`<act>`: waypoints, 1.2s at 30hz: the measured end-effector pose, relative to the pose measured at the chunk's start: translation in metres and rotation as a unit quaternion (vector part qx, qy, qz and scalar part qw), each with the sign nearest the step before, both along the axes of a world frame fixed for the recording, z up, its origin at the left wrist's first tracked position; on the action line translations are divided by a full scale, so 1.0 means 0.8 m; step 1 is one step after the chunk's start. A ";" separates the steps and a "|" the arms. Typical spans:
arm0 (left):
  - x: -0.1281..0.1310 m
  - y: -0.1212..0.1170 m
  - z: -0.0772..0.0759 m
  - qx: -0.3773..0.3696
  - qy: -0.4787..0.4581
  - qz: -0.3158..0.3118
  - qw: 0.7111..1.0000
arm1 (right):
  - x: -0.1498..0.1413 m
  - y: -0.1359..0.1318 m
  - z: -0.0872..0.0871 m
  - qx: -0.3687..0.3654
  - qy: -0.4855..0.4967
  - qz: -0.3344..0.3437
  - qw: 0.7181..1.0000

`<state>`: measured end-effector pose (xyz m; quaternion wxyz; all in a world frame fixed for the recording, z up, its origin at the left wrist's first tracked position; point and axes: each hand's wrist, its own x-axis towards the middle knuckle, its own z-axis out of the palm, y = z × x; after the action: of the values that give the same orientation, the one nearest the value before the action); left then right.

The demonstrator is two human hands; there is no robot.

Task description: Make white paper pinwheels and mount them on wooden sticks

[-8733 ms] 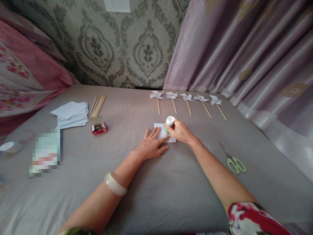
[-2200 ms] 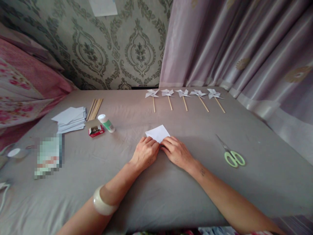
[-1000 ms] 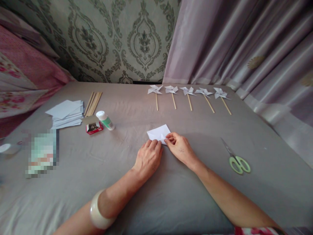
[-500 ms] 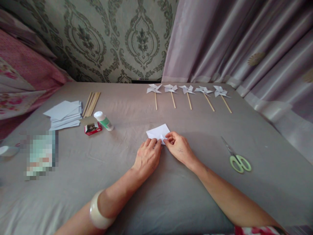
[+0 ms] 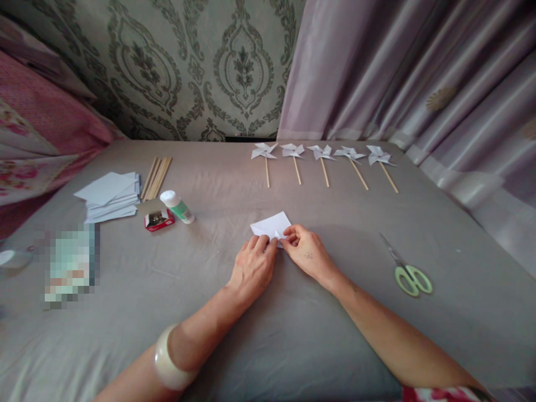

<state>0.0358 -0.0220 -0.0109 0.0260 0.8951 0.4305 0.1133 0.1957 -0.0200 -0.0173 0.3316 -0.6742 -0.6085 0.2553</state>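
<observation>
A small white paper square (image 5: 270, 225) lies on the grey sheet in front of me. My left hand (image 5: 253, 266) rests with its fingertips pressed on the paper's near edge, fingers together and bent. My right hand (image 5: 305, 254) pinches a folded-up corner of the same paper between thumb and fingers. Both hands meet at the paper's near corner, which they partly hide.
Several finished paper pinwheels on sticks (image 5: 322, 159) lie in a row at the back. Green scissors (image 5: 408, 272) lie to the right. At the left are a glue bottle (image 5: 177, 206), a red box (image 5: 158, 219), a paper stack (image 5: 109, 194) and wooden sticks (image 5: 157, 177).
Since 8.7 s ago the glue bottle has left my right hand and lies at the left. In the last second both hands stay on the paper, fingers shifting only slightly.
</observation>
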 end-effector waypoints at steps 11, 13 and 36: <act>0.003 0.001 0.002 -0.007 0.016 0.001 1.000 | 0.002 0.001 -0.001 -0.017 0.000 0.011 1.000; 0.002 0.001 0.002 -0.008 0.020 0.002 1.000 | 0.002 0.001 0.000 -0.023 0.000 0.011 1.000; 0.008 0.005 0.012 -0.054 0.049 0.017 0.997 | 0.001 0.003 0.005 -0.054 -0.011 0.015 0.998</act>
<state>0.0425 -0.0178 -0.0016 0.0514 0.8895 0.4517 0.0463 0.1965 -0.0179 -0.0134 0.2846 -0.6847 -0.6072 0.2854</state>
